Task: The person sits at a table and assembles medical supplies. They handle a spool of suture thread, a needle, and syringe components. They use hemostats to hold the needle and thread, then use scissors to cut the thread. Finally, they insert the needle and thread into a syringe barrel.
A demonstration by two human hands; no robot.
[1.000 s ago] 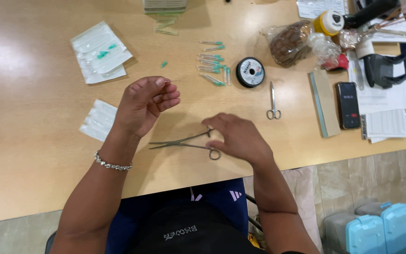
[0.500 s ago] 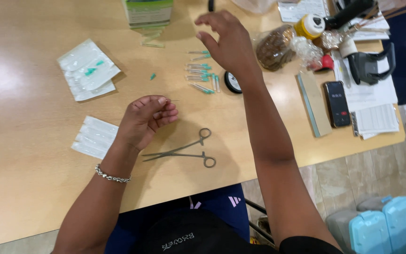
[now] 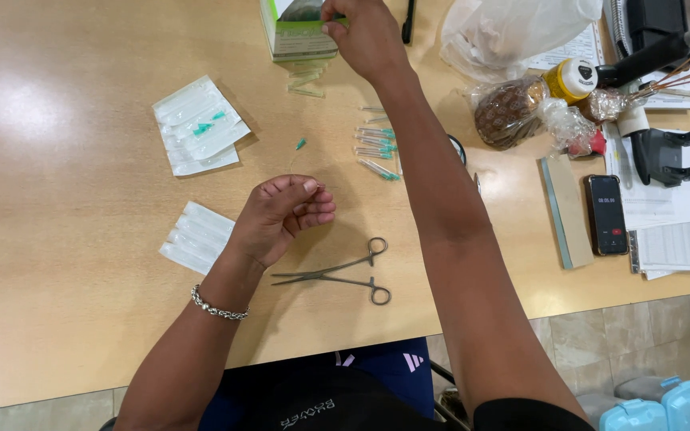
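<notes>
1. Reaching to the top centre of the frame, the right hand [image 3: 369,36] has its fingertips pinching at the open top of a green-and-white box [image 3: 295,32].
2. The left hand [image 3: 281,214], mid-frame, is loosely curled, thumb pressed to forefinger; whether it pinches anything cannot be told.
3. Steel forceps [image 3: 337,274] lie on the table [image 3: 57,239] below that hand, long axis nearly horizontal, tips pointing left, ring handles right.
4. Green-hubbed needles [image 3: 377,148] lie scattered above.

Polished steel forceps [image 3: 337,275] gleam on the smooth, faintly glossy light-wood bench [image 3: 65,199], beside crinkly paper-and-clear-film packets [image 3: 199,134], a matt green cardboard box [image 3: 297,32] and a bright metal chain bracelet [image 3: 217,307] (glare patch upper left).
</notes>
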